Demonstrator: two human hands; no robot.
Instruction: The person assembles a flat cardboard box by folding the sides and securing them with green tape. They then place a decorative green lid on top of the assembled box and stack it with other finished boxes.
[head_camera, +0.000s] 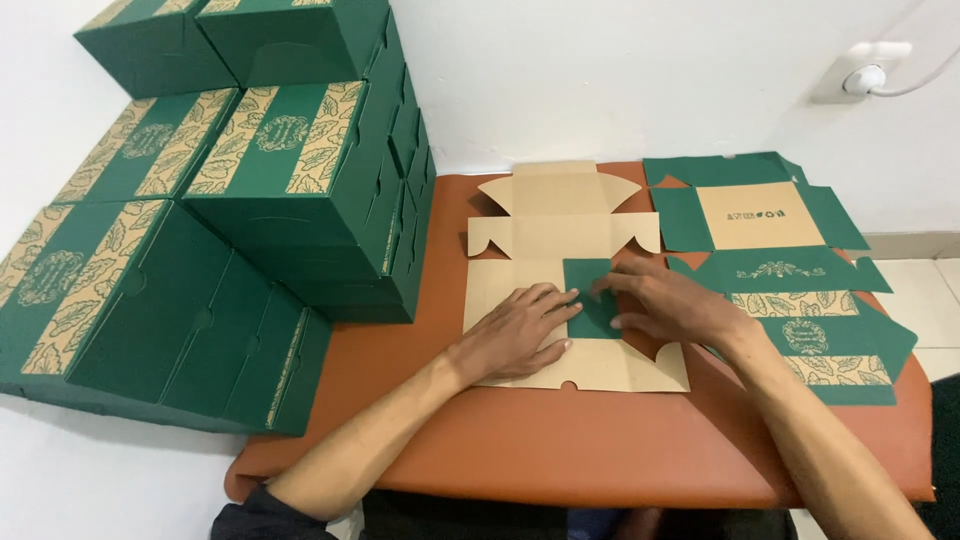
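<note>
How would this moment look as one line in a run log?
left hand: flat on unfolded box blank | right hand: folding its green flap | assembled green boxes: stacked left | flat blanks: right

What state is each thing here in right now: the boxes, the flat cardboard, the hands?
Flat cardboard blank: unfolded, plain side up, one green flap folded inward.
Left hand: pressed flat on the blank.
Right hand: fingers on the green flap.
Stack of flat blanks: unfolded, beside it.
Green boxes: assembled, closed, stacked.
Wall plug: plugged in.
</note>
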